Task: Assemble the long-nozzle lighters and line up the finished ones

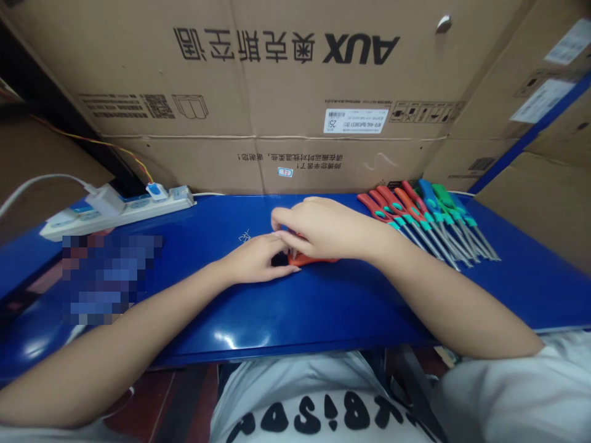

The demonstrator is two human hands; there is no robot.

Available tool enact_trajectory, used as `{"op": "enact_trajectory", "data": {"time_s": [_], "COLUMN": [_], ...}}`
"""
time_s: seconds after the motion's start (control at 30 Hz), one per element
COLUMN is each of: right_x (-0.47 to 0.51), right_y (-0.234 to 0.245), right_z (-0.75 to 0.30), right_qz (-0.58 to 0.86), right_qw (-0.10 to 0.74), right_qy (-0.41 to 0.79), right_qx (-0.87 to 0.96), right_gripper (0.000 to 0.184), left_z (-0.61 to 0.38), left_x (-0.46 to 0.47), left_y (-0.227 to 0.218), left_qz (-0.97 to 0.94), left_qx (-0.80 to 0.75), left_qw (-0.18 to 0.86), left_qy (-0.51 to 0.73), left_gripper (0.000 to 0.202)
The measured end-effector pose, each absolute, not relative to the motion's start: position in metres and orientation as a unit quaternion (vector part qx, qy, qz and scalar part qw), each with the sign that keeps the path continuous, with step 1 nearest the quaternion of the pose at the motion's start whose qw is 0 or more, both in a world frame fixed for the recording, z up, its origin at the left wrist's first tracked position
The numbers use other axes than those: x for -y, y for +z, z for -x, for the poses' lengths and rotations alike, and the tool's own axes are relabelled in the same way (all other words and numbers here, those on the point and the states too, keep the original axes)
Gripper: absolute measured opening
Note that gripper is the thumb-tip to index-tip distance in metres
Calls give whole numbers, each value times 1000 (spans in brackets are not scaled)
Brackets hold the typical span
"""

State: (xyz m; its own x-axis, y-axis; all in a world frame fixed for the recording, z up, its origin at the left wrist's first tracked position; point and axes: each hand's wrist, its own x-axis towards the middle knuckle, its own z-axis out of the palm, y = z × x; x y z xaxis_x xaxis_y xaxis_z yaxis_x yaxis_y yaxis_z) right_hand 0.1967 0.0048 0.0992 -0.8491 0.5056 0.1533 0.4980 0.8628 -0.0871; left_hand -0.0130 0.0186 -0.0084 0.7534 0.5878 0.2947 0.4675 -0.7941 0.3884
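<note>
On the blue table, an orange plastic piece (318, 259), like a lighter handle, lies mostly hidden beneath my hands. My left hand (256, 258) grips its left end, with the thumb along the near side. Over it is my right hand (316, 227), fingers bent and pinched together at my left fingertips; what they pinch is hidden. Several small thin metal bits (244, 236) lie just beyond my left hand. To the right of my right forearm rests a row of long-necked lighters (427, 215) with red, orange, blue and green handles and metal tubes.
A white power strip (120, 212) with plugs and wires sits at the back left of the blue table (295, 314). Near it lies a pixelated patch, its content unreadable. Large cardboard sheets (277, 92) stand along the back and right side.
</note>
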Motion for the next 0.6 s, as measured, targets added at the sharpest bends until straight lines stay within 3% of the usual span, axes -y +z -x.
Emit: {"op": "enact_trajectory", "data": {"time_s": [0.13,0.27,0.4,0.6], "right_x": [-4,-3,-2,-8], "right_y": [99,100,100,98], "right_z": [-196,-195,-197,-199], "right_qz": [228,251,228,228], "right_qw": [107,90,109,108], "right_qy": [58,54,131,175], "right_qx": [966,962,958,952], "right_gripper": [30,23,30,22], "left_z": [13,12,12,12], "left_x": [-19,-18,-17,-17], "left_y": [-8,-6,-6,-5], "left_qz": [-925,-924,-928,-931], "left_qx": [-279,-288,-276,-283], "left_qw": [155,156,147,139], "left_qy": [206,199,203,187], "left_gripper": [29,28,26,30]}}
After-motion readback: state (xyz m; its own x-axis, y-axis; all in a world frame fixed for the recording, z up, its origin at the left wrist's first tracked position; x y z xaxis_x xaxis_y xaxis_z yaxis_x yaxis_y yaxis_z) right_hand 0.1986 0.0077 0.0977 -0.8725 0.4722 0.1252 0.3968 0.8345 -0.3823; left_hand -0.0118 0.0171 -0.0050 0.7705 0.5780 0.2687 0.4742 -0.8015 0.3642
